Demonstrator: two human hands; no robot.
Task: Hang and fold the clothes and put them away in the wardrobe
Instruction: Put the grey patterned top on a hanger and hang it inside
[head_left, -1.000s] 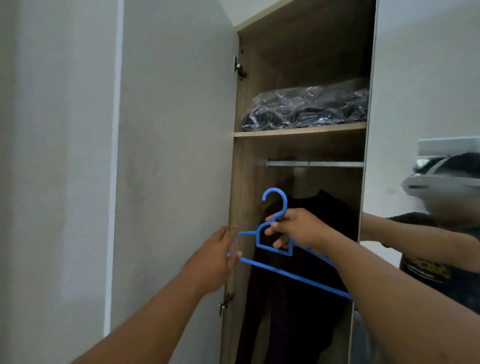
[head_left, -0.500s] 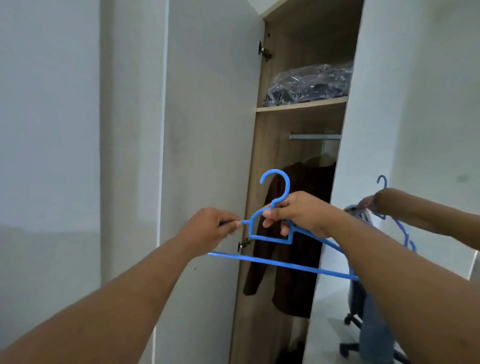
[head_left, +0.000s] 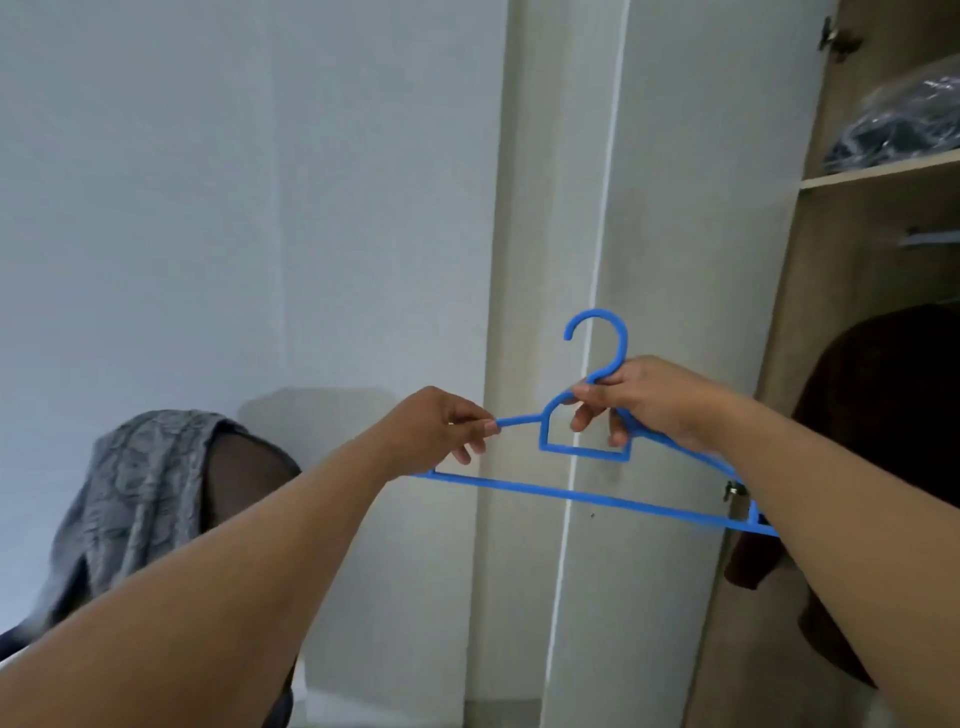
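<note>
I hold an empty blue plastic hanger (head_left: 582, 496) in the air in front of the open wardrobe door (head_left: 691, 260). My right hand (head_left: 644, 402) grips its neck just below the hook. My left hand (head_left: 441, 426) pinches the tip of its left shoulder arm. The hanger's right end is hidden behind my right forearm. A grey patterned garment (head_left: 130, 483) is draped over a dark chair back (head_left: 244, 483) at the lower left. Inside the wardrobe at the right hangs a dark brown garment (head_left: 872, 415).
The wardrobe's wooden shelf (head_left: 883, 174) carries a plastic-wrapped dark bundle (head_left: 904, 122). The end of a metal rail (head_left: 930, 238) shows under it. A plain white wall fills the left side.
My view has swung left, away from the wardrobe interior, bringing the chair and grey garment into sight. Both hands keep their hold on the hanger, and the mirror door has left the frame.
</note>
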